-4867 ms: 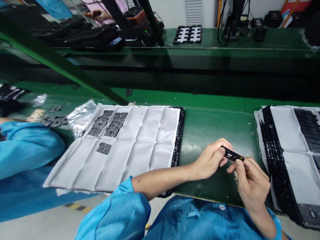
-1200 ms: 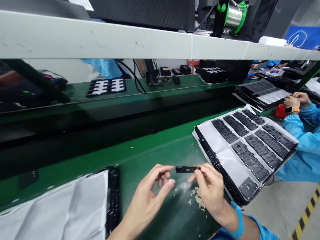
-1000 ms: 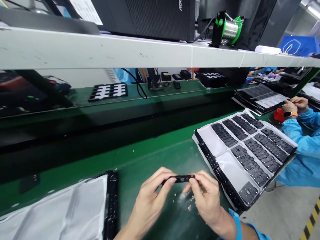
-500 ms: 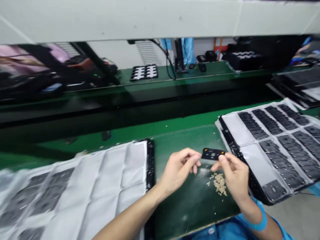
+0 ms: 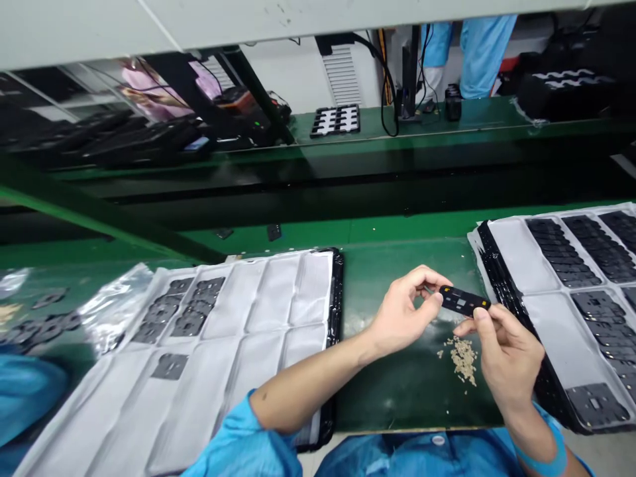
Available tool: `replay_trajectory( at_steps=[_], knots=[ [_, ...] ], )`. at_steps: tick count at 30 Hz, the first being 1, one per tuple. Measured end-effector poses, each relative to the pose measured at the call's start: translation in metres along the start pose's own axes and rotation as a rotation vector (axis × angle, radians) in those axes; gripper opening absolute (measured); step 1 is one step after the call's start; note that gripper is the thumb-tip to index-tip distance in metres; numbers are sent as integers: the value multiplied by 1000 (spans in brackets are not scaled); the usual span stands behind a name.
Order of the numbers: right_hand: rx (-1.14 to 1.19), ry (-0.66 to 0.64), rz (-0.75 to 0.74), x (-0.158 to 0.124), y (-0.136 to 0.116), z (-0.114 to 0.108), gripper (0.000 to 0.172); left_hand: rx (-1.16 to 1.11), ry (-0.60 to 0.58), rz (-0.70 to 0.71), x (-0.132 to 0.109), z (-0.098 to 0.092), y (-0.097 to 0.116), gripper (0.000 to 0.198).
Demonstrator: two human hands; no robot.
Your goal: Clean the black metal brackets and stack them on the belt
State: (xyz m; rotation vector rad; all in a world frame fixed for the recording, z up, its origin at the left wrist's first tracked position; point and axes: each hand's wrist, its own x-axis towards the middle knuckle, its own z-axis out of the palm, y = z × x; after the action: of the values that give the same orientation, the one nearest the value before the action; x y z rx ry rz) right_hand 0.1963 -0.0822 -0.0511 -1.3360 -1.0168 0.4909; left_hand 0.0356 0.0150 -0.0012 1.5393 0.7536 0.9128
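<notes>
A small flat black plate [image 5: 464, 301] with rounded ends, a grey square and yellow marks is held up between my two hands. My left hand [image 5: 410, 306] pinches its left end between thumb and fingers. At the other end, my right hand [image 5: 509, 351] grips it with the thumb on top. Below the plate, a loose pile of tiny beige pieces [image 5: 464, 360] lies on the green table [image 5: 387, 391]. To the left, a white-lined tray [image 5: 271, 298] holds some dark plates in its left compartments. The tray on the right [image 5: 541, 324] carries rows of overlapping dark plates.
Clear plastic bags [image 5: 116, 308] and loose black parts [image 5: 47, 324] lie at far left, beside another person's blue sleeve [image 5: 30, 397]. A green bar [image 5: 109, 215] slants above the table. Behind runs a dark conveyor-like channel [image 5: 348, 172]; other people stand beyond it.
The view has swung left and down, so more of the left tray and a neighbour's sleeve show. Both hands still hold the black plate, which now tilts down to the right.
</notes>
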Motion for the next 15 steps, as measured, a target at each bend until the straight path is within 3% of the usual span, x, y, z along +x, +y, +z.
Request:
replay_trajectory(
  at_steps=[4,8,15],
  knots=[
    [-17,-27,-51,-1,-1,2,6,-19,40,-26,1,6,-4,14],
    [-87,-74,-76,0,-11,5,21,7,85,-19,-2,9,-6,13],
    [-27,-78,-10,5,-17,13,20,124,122,-29,0,1,-9,13]
  ],
)
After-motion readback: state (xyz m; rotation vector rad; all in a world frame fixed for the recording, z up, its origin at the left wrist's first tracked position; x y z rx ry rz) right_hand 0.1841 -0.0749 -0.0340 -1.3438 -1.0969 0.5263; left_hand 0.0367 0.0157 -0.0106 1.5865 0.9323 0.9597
